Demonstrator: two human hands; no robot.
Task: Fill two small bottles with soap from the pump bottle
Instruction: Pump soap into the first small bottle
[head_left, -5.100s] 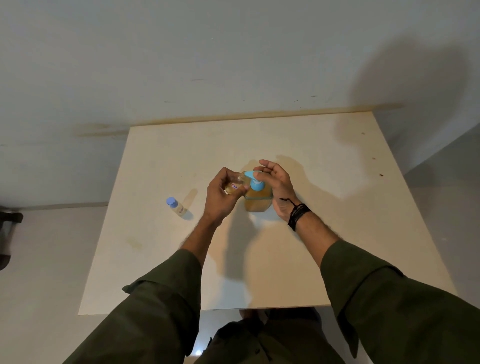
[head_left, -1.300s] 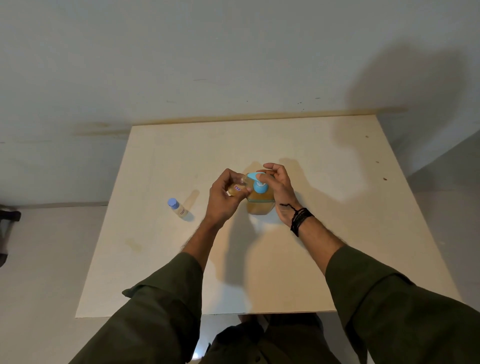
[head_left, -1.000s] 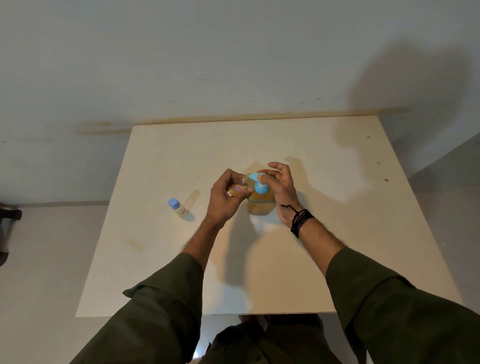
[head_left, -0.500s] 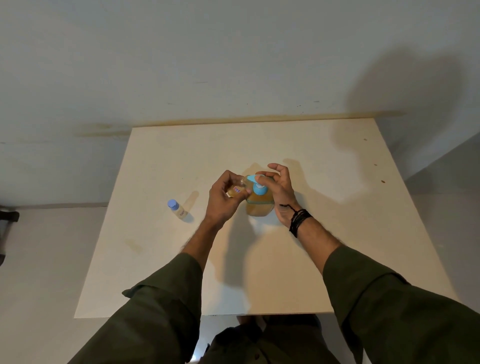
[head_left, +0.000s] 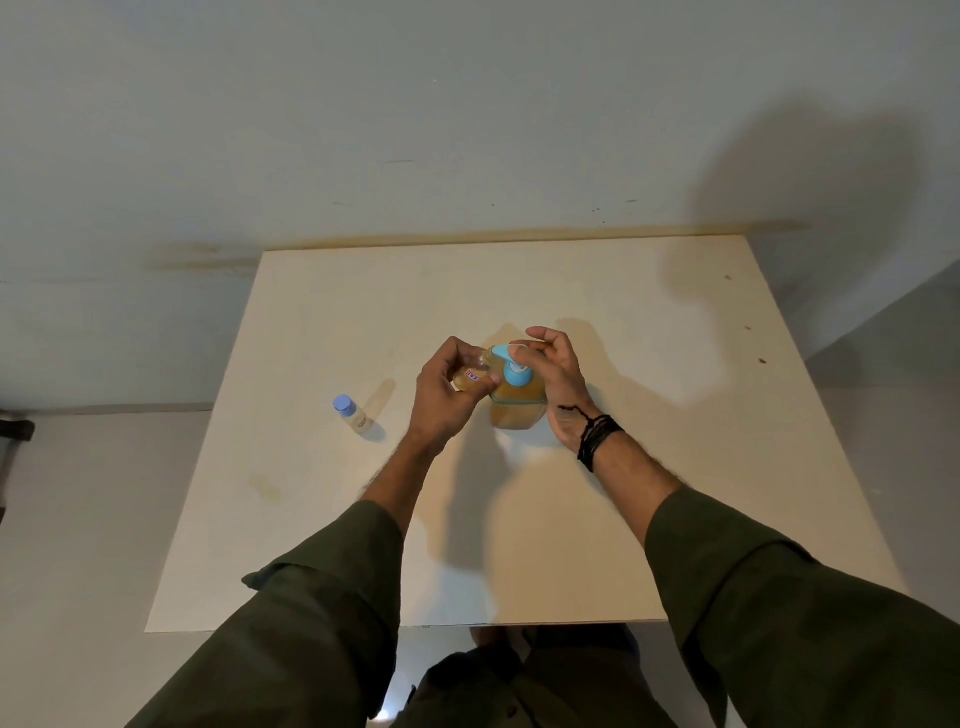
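At far left of the pale wooden table (head_left: 649, 467), a capped small bottle (head_left: 351, 414) stands upright, blue cap on, well apart from the hands; contents look pale, fill level cannot be told. Judged either already filled and closed, or not yet opened.

Left hand (head_left: 441, 400): fingers curled round the second small bottle (head_left: 470, 375), holding it tilted. Long axis runs roughly lower-left to upper-right, mouth pointing up toward the pump spout. Amber liquid shows inside it; a small label faces the camera. No cap seen on it.

Centre: pump bottle (head_left: 517, 402) stands upright on the table, long axis vertical, blue pump head on top with spout aimed left at the held bottle's mouth. Body about full of amber soap.

Right hand (head_left: 558, 384): fingers loosely bent over the pump head, fingertip on its top, palm beside the bottle's right flank; dark cords at the wrist.

Progress, as judged: filling of one small bottle under way, partly full. Left to do: finish pumping, cap it, deal with the other bottle if empty
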